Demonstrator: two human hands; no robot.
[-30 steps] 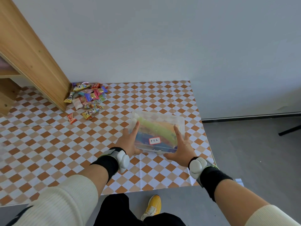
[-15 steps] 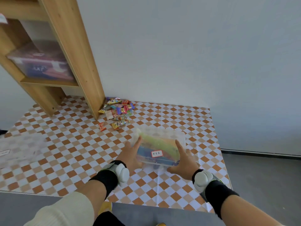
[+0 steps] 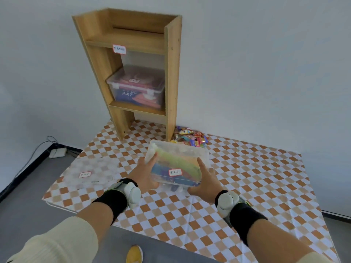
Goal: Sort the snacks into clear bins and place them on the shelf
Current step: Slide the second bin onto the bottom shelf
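Two hands, left hand [image 3: 144, 175] and right hand [image 3: 204, 182], clamp filled bin [image 3: 177, 164] below shelf [image 3: 171, 76]. You risk slip: smooth walls. Loose snacks [image 3: 191, 139] beside shelf foot.

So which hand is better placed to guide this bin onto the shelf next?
Left, marginally. Both hands hold the clear bin, but the left hand is on the side nearer the shelf, which stands ahead to the left. The right hand supports the far side.
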